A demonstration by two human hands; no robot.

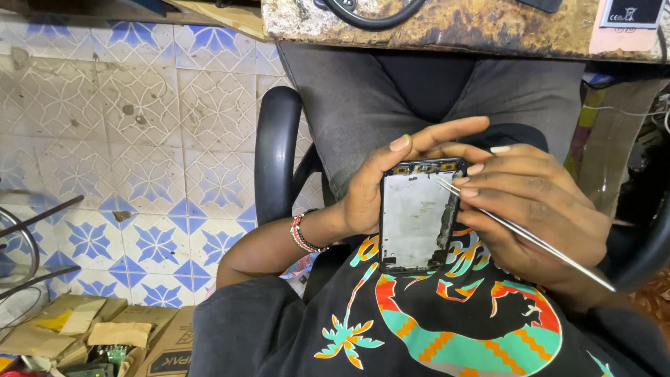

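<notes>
Cradling an opened black smartphone frame with a bare grey metal inner plate over the lap, the left hand curls around its left edge, long axis running away from the body. The right hand, closed on slim silver metal tweezers, sets their tip at the frame's upper right edge. A flattened brown cardboard box lies on the blue-and-white patterned tile floor, lower left; a white label sits on the mottled brown surface above.

Phone frame dull scuffed metal; tweezers shiny steel.
</notes>
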